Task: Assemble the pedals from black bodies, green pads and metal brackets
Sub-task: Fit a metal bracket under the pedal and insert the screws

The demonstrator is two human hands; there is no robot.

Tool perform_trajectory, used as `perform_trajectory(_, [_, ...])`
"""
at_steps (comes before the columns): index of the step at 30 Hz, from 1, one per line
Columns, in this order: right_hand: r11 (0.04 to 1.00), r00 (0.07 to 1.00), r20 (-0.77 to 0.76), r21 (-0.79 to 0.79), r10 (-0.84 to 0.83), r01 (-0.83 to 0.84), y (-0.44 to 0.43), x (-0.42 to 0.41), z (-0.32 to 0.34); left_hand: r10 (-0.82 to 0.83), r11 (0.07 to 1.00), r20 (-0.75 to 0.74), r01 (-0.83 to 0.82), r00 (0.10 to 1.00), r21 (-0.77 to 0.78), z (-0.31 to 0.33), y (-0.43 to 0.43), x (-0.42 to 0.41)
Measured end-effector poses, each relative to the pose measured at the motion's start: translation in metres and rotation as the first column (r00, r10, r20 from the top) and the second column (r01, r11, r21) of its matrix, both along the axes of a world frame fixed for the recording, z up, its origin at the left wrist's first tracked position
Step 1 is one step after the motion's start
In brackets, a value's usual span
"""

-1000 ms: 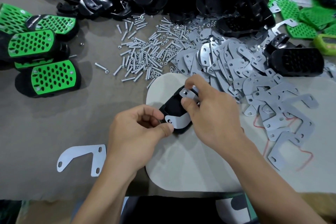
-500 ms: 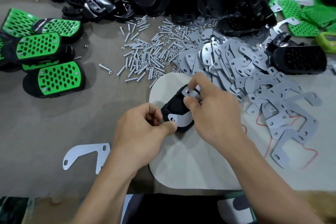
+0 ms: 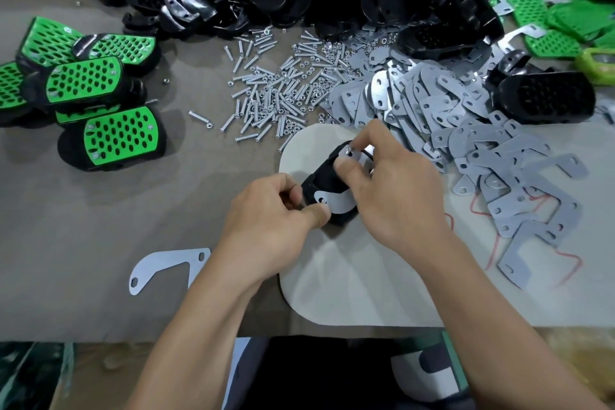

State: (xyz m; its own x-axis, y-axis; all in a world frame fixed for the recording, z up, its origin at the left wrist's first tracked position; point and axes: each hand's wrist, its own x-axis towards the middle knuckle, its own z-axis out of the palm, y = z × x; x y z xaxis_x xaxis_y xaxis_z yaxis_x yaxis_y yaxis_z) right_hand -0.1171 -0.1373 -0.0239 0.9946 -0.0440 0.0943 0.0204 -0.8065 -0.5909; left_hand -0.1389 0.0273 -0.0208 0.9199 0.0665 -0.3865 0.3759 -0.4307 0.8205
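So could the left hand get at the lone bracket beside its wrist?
Probably yes: the lone bracket lies uncovered beside the left hand, nothing between. But that hand grips the black body and would have to let go first.

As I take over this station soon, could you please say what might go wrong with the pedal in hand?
The metal bracket is only pressed onto the black body by the left hand and the right hand; no screw shows in its near hole, so it may slip out of line. The screws lie farther off; fetching one would likely mean releasing one hand.
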Motion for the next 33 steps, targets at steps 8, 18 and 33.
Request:
perform_trajectory(8, [0.998, 0.998, 0.043, -0.045, -0.035, 0.037, 0.003, -0.008, -0.003, 0.1, 0.995, 0.237, -0.091, 0.966, -0.047, -0.007, -0.001, -0.016])
perform_trajectory(18, [0.999, 0.999, -0.01, -0.019, -0.034, 0.033, -0.005, -0.003, -0.004, -0.137, 0.99, 0.235, 0.141, 0.962, -0.001, -0.002, 0.001, -0.003])
perform_trajectory(33, [0.999, 0.999, -0.044, -0.043, -0.027, 0.025, -0.003, -0.002, 0.0, -0.006, 0.992, 0.238, 0.036, 0.971, -0.12, -0.007, 0.006, -0.013])
